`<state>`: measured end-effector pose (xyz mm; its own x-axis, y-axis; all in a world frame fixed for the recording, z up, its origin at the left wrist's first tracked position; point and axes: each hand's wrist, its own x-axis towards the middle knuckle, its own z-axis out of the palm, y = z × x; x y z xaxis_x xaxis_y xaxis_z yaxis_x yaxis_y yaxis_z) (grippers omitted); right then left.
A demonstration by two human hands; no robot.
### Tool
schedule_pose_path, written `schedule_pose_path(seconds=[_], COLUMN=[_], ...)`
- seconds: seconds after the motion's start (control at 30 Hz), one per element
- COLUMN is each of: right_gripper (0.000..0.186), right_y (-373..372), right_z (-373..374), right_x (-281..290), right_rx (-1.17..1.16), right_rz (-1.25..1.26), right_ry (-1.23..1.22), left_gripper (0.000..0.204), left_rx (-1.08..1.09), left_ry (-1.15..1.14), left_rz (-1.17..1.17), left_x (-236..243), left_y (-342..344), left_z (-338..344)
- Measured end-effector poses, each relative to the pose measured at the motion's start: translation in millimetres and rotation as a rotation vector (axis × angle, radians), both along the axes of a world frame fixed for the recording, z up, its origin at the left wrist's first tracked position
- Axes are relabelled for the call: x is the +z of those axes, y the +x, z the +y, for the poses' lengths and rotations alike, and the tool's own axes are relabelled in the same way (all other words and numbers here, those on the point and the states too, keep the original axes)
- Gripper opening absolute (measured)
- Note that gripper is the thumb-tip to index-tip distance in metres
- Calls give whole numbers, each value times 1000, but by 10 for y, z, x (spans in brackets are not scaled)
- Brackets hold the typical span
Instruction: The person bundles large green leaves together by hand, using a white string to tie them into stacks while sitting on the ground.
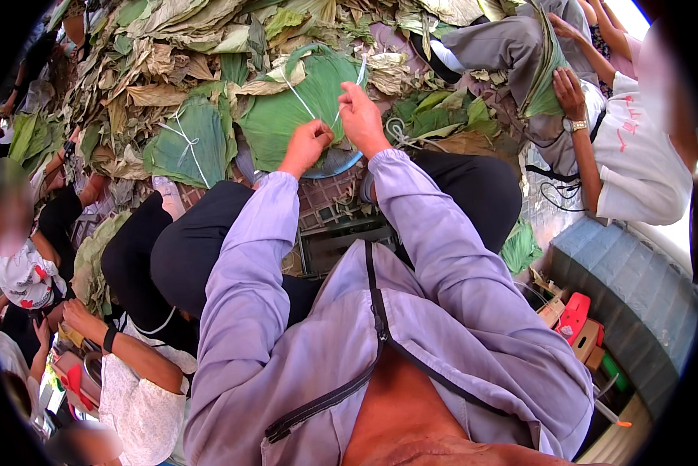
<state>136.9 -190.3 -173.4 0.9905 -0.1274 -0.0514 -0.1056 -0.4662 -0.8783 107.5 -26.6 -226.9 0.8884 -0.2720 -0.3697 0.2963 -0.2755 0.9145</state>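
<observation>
In front of me a round stack of large green leaves (270, 124), crossed by white string (295, 92), rests on a blue round base (333, 173) that is mostly hidden. My left hand (312, 142) is over the lower middle of the stack, fingers curled in a pinch on the string. My right hand (358, 116) is raised a little higher at the stack's right side, fingertips closed on the string's other length. A second green bundle (184, 147), tied with white string, lies to the left.
Heaped dry leaves (147, 46) spread across the top. At right a person (628, 155) holds a green leaf (541, 85); other people (139, 388) sit along the left. A coil of cord (399, 132) lies right of the stack; red plastic (570, 314) and cardboard sit lower right.
</observation>
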Motion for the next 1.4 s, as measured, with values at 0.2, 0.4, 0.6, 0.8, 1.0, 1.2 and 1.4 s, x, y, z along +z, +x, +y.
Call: schedule_pose_path(seconds=[0.2, 0.4, 0.6, 0.8, 1.0, 1.2, 1.4], right_gripper=[29, 21, 19, 13, 18, 17, 13], right_y=[-211, -247, -207, -138, -133, -100, -165], right_z=[6, -63, -91, -48, -156, -74, 17], right_x=[-124, -185, -195, -25, -213, -138, -250], right_rx=[390, 398, 343, 485, 395, 176, 142], right_rz=[300, 357, 384, 478, 683, 589, 674], right_ry=[-259, -297, -252, -55, 187, 213, 450], left_gripper=[10, 15, 10, 15, 16, 16, 15], left_rx=[0, 32, 47, 239, 199, 188, 82], left_ry=[24, 93, 47, -322, -272, -210, -18], left_rz=[-61, -76, -7, 335, 192, 106, -3], left_x=[-52, -167, -66, 107, 131, 66, 0], left_y=[-18, 13, 85, 120, 120, 120, 138], left_z=[-8, 27, 21, 155, 44, 107, 77])
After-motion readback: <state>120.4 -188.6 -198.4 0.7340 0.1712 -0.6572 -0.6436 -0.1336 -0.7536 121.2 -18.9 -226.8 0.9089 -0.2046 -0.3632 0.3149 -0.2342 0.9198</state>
